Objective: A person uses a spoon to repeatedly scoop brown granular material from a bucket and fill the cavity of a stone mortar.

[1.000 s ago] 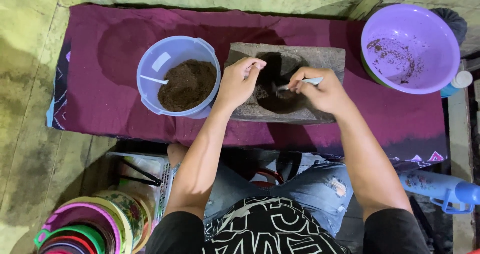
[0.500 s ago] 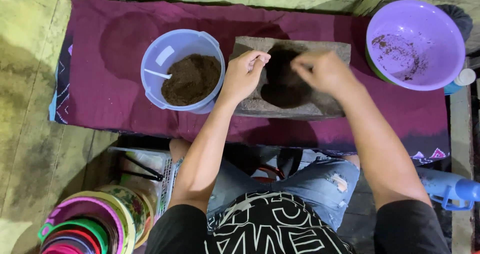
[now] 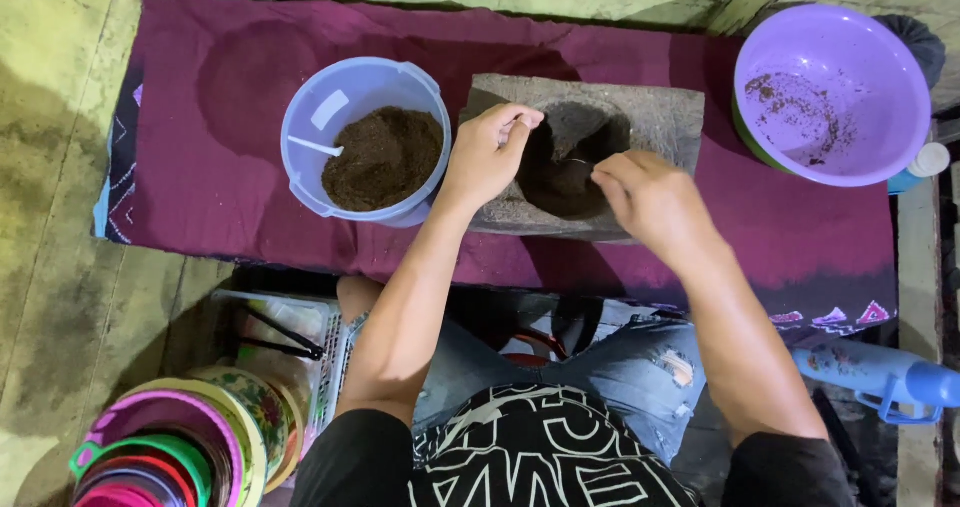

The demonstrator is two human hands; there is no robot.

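Two hands over stone block [image 3: 585,152]. I see left hand [image 3: 490,157] curled loosely on block's left rim, holding nothing visible. Right hand [image 3: 650,202] pinched narrow above dark hollow; can't tell what's gripped. My read: working dark soil in hollow. Next calls for steady block, careful fingertip control. Soil tub [image 3: 365,137] with white spoon [image 3: 315,147] just left; purple basin [image 3: 830,92] far right, on maroon cloth [image 3: 210,97].
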